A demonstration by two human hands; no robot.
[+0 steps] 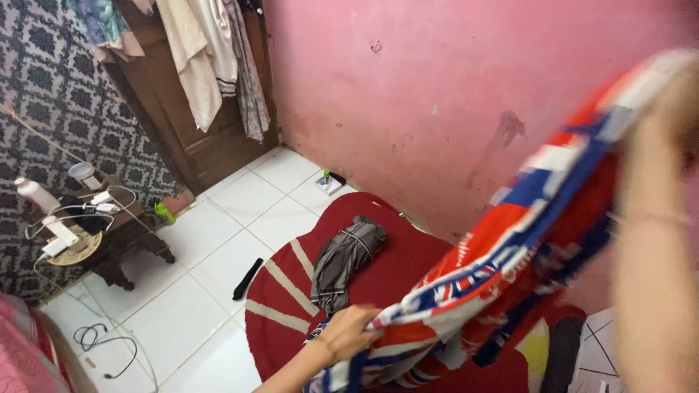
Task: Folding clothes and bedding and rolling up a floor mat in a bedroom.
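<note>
A red, blue and white patterned cloth [524,225] is stretched in the air between my two hands. My left hand [348,331] grips its lower end near the bottom middle of the view. My right hand [681,91] is raised at the far right, blurred, and holds the upper end; my forearm runs down the right edge. Under the cloth lies a round red rug [291,298] with pale stripes, and a folded grey garment [342,258] rests on it.
A small dark wooden table [109,251] at the left holds chargers, cables and a white bottle. A black object [247,279] and a cable [102,342] lie on the white tiled floor. Clothes hang on a wooden door [211,65]. The pink wall stands behind.
</note>
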